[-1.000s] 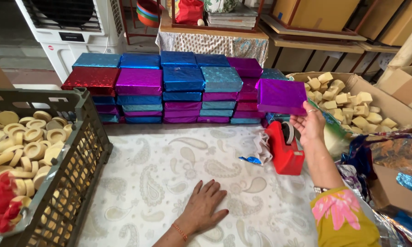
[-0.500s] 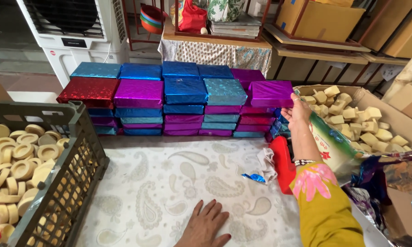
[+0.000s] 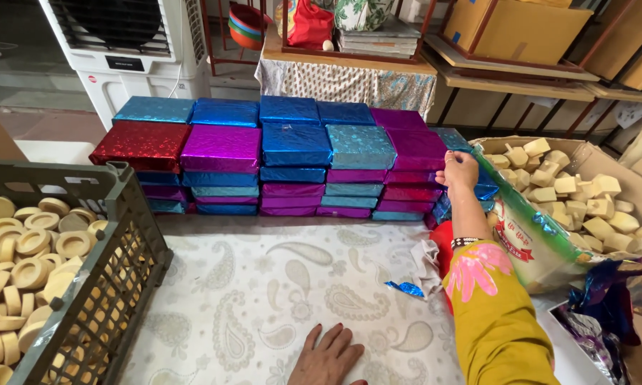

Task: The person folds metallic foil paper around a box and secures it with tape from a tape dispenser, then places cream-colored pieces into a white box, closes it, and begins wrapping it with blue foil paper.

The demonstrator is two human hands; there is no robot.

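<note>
Several stacks of foil-wrapped boxes (image 3: 292, 160), in blue, purple, red and teal, stand in rows at the far edge of the tabletop (image 3: 264, 299), which is covered by a pale paisley cloth. A dark plastic crate (image 3: 114, 285) of round tan pieces occupies the left side; an open cardboard box (image 3: 599, 153) of pale blocky pieces sits to the right, beside a printed plastic sack (image 3: 535, 242). The right hand (image 3: 460, 170), fingers loosely curled, rests against the top purple box (image 3: 413, 142) of the rightmost stack; whether it grips the box cannot be told. One second earlier this purple box was held aloft in that hand; half a second ago it was already on the stack. The left hand (image 3: 328, 356) lies flat on the cloth, fingers spread, now nearer the bottom edge of the view. A red object (image 3: 442, 239), formerly in plain view, is mostly hidden behind the yellow sleeve (image 3: 492, 314). A scrap of blue foil (image 3: 406, 289) lies just beside it.
</note>
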